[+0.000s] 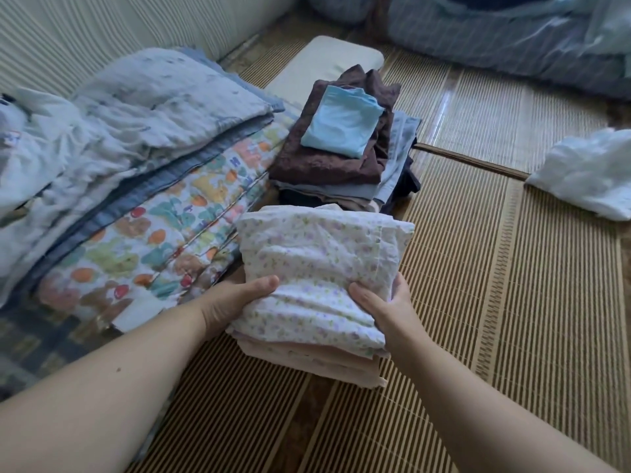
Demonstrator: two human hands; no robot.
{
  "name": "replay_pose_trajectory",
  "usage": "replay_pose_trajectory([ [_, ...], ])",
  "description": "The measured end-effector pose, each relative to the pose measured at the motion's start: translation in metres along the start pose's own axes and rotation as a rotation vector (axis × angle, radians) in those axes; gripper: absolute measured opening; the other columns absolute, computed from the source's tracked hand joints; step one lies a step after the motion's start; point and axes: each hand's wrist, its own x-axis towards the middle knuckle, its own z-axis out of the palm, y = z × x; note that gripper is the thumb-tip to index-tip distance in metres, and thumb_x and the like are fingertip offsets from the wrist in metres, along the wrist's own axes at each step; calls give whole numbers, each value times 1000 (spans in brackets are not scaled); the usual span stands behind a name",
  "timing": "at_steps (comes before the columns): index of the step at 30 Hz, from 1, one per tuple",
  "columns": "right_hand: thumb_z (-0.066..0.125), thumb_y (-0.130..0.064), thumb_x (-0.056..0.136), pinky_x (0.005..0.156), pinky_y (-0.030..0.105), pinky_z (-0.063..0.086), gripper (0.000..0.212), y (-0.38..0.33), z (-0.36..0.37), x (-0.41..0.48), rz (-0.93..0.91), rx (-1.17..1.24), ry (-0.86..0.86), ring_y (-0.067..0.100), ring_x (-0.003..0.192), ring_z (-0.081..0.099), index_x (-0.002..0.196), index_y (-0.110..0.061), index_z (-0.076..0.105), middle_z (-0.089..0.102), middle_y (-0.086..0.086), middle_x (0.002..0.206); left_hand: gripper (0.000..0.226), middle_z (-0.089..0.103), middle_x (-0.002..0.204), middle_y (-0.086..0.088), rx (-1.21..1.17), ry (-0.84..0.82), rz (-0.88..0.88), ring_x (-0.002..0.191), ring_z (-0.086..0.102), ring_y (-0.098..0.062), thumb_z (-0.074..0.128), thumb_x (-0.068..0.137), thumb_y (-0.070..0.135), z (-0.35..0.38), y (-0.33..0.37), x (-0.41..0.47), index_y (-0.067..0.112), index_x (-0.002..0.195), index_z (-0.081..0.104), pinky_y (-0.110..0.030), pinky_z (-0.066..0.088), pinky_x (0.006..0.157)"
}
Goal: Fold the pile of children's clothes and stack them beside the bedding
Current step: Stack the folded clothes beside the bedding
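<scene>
head view: one floral bundle gripped beside the bedding
left hand and right hand hold its near end, thumbs pressed on top, the other fingers tucked under and mostly hidden. it sits low over the mat at the bedding's near edge, with one finished stack just beyond. soft, light and floppy, i judge: support it from beneath so layers don't slide. one loose white piece lies well apart, right.

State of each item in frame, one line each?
floral garment: folded, held at both sides
pink stack: folded, under it
light blue garment: folded, atop dark stack
white garment: crumpled, unfolded, on mat
bedding: folded, layered
left hand: grips floral garment
right hand: grips floral garment
</scene>
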Motion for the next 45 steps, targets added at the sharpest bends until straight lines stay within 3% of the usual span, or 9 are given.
replay_pose_trajectory([
  [5,85,-28,59,64,27,57,71,5,-9,-1,-18,7,-14,11,89,70,114,-41,42,57,3,121,117,68,117,6,-33,90,176,106,65,-12,84,26,72,14,-14,-6,27,129,50,-28,54,84],
  [8,88,-35,49,65,30,57,77,3,-14,0,-2,0,-17,14,89,71,112,-42,43,57,4,121,127,62,128,-5,-115,27,57,114,62,-23,86,26,69,20,-21,-5,22,137,47,-44,49,98],
  [13,89,-34,55,61,31,58,83,-2,-19,1,40,10,-3,16,84,72,122,-32,40,57,6,120,109,67,121,-8,-187,-130,-100,110,65,-28,85,34,69,21,-15,-7,22,128,57,-42,56,83],
  [21,87,-29,61,72,39,58,79,2,-33,-8,22,68,14,23,98,69,126,-32,42,59,6,124,114,66,123,-8,-344,-34,120,111,63,-26,89,38,60,48,-24,-15,16,135,49,-35,56,81],
  [25,85,-27,65,70,32,58,88,0,-50,-18,-2,62,18,17,98,69,136,-40,35,59,1,125,122,60,130,4,-311,121,262,111,62,-12,87,45,56,68,-31,-18,36,147,24,-28,56,80],
  [30,73,-29,67,65,26,57,79,-4,-77,-42,-33,93,43,15,97,69,137,-37,39,61,2,125,85,71,110,9,-284,38,215,99,69,-12,87,45,49,100,-27,-23,33,122,54,-22,56,71],
  [36,68,-27,70,66,32,58,76,-12,-126,-90,-15,133,153,23,101,68,140,-28,39,61,6,128,61,72,110,0,-215,-66,189,101,69,-20,78,61,37,156,-17,-30,24,118,62,-26,56,71],
  [39,69,-30,67,72,37,56,80,-16,-163,-123,35,178,196,30,108,64,142,-23,39,59,11,130,70,65,123,-7,-158,-88,147,113,62,-27,80,65,31,197,-12,-35,17,129,55,-42,56,85],
  [45,69,-29,65,59,33,57,76,-39,-251,-214,3,282,351,27,92,71,137,-25,45,63,11,123,83,68,118,-4,-82,-317,120,106,66,-26,80,53,41,314,3,-56,21,130,52,-43,56,85],
])
